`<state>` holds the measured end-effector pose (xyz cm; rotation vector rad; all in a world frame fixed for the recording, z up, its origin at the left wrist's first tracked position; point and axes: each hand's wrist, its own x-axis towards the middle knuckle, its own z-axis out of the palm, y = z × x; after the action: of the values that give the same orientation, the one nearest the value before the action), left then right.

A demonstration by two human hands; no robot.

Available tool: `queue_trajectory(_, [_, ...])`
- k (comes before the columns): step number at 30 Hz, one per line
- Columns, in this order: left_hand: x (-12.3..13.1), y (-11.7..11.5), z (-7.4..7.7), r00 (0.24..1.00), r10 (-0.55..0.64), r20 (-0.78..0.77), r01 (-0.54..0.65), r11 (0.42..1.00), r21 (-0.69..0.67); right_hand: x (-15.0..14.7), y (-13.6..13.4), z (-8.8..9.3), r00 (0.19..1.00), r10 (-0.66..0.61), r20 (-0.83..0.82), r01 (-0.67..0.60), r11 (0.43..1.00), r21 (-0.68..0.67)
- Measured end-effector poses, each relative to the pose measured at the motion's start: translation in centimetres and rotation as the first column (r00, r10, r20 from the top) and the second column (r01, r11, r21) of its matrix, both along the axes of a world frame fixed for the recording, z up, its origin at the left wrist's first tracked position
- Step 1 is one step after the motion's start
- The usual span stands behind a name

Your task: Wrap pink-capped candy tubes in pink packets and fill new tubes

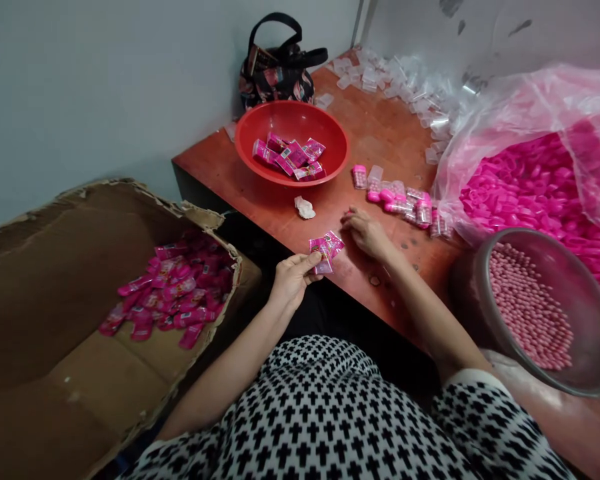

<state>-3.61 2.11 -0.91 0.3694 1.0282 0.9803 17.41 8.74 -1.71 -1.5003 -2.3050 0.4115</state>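
My left hand (296, 275) pinches a few pink printed plastic wrappers (325, 250) between thumb and fingers at the table's front edge. Just to the right, my right hand (366, 232) rests low over the table with its fingers curled. A bit of pink shows at its fingertips, but what they hold is hidden. Beyond that hand lie several small clear containers (407, 205) with pink caps and pink beads inside. A red bowl (334, 133) holds several pink packets (294, 155). A crumpled white scrap (305, 207) lies between the bowl and my hands.
At left, a cardboard box (95, 373) holds a heap of pink packets (180, 287). On the right stand a grey basin (485, 280) of pink beads (527, 307) and a plastic bag (460, 167) of pink caps (535, 180). Clear plastic pieces (405, 83) and a black handbag (277, 80) sit behind.
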Motion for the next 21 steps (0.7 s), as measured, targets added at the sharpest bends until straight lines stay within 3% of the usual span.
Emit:
queue_trajectory(2, [0.0, 0.0, -0.1, 0.999, 0.035, 0.039, -0.035, 0.999, -0.016, 1.2, -2.7, 0.2, 0.996, -0.045, -0.079, 0.049, 0.998, 0.045])
queue_trajectory(5, [0.2, -0.1, 0.0, 0.995, 0.055, 0.088, -0.052, 0.998, -0.041, 1.7, -4.9, 1.0, 0.962, -0.272, -0.007, 0.272, 0.96, 0.062])
queue_trajectory(9, [0.3, -0.3, 0.2, 0.989, 0.1, 0.105, -0.094, 0.993, -0.066, 0.7, -4.7, 2.1, 0.866, -0.419, 0.272, 0.441, 0.897, -0.02])
queue_trajectory(12, [0.4, -0.3, 0.2, 0.978, 0.167, 0.126, -0.155, 0.983, -0.098, 0.2, -4.5, 2.7, 0.809, -0.482, 0.336, 0.517, 0.855, -0.02])
queue_trajectory(14, [0.6, -0.4, 0.1, 0.965, 0.213, 0.153, -0.196, 0.974, -0.117, 0.0, -5.4, 2.9, 0.817, -0.539, 0.207, 0.557, 0.83, -0.039])
queue_trajectory(16, [1.0, -0.4, 0.1, 0.952, 0.246, 0.18, -0.222, 0.964, -0.143, -0.4, -7.3, 3.1, 0.828, -0.552, -0.102, 0.534, 0.83, -0.162])
queue_trajectory(18, [1.6, -0.4, 0.1, 0.944, 0.263, 0.199, -0.231, 0.958, -0.173, -1.5, -10.1, 3.2, 0.71, -0.531, -0.463, 0.402, 0.845, -0.354])
queue_trajectory(21, [2.4, -0.5, 0.2, 0.938, 0.269, 0.218, -0.228, 0.954, -0.195, -4.0, -13.9, 3.1, 0.493, -0.567, -0.66, 0.265, 0.82, -0.507])
